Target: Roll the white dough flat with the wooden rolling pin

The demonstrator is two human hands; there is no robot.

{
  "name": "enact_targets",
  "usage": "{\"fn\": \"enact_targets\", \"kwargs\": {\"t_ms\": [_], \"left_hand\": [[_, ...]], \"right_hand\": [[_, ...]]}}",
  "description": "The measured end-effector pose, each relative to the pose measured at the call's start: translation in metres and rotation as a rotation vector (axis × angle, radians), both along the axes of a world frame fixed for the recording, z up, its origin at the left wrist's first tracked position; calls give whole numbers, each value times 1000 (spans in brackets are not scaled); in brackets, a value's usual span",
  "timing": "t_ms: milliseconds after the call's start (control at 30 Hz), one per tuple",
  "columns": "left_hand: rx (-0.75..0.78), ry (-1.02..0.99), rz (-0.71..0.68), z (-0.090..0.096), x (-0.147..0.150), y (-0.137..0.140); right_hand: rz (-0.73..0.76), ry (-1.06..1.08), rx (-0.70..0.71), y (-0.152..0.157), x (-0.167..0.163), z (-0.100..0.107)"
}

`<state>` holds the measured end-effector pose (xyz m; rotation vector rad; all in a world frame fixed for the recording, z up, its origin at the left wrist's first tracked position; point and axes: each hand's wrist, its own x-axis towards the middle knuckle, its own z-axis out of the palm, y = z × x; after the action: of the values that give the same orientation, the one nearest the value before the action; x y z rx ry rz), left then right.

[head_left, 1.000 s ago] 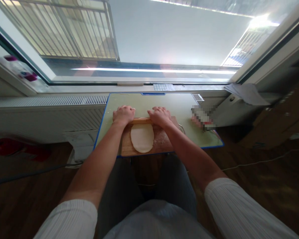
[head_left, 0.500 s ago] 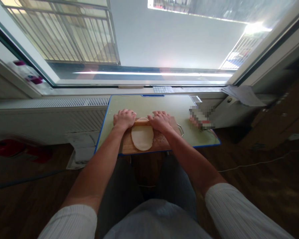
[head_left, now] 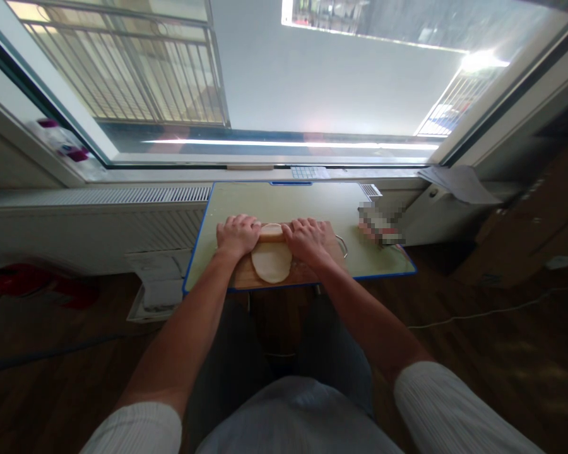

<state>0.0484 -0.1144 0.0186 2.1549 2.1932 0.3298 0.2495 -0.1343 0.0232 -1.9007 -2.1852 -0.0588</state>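
A wooden rolling pin (head_left: 271, 234) lies crosswise over a flat, pale oval of dough (head_left: 271, 262). My left hand (head_left: 238, 234) is closed over the pin's left end, and my right hand (head_left: 307, 238) covers its right end. Only the pin's middle shows between the hands. Most of the dough spreads on the near side of the pin, with a small strip beyond it. Under the dough is a brown wooden cutting board (head_left: 246, 275) with a metal handle (head_left: 342, 246) at its right side.
The board rests on a small pale-green table (head_left: 246, 197) with a blue rim, against a radiator (head_left: 137, 217) below a window. A blurred-out item (head_left: 381, 224) sits at the table's right. Bottles (head_left: 64, 142) stand at left on the sill; papers (head_left: 459, 183) lie at right.
Both hands and the rolling pin have shifted slightly toward me over the dough, showing more dough beyond the pin. The camera view has moved a little as well.
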Motion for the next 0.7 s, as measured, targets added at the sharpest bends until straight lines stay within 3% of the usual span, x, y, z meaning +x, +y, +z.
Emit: {"fn": "enact_targets", "kwargs": {"t_ms": [300,700], "left_hand": [[84,0,-17,-4,2,-23],[127,-49,-61,-8,1,-58]], "right_hand": [[-29,82,16,-20,2,-5],[-44,139,8,-50,9,-27]]}}
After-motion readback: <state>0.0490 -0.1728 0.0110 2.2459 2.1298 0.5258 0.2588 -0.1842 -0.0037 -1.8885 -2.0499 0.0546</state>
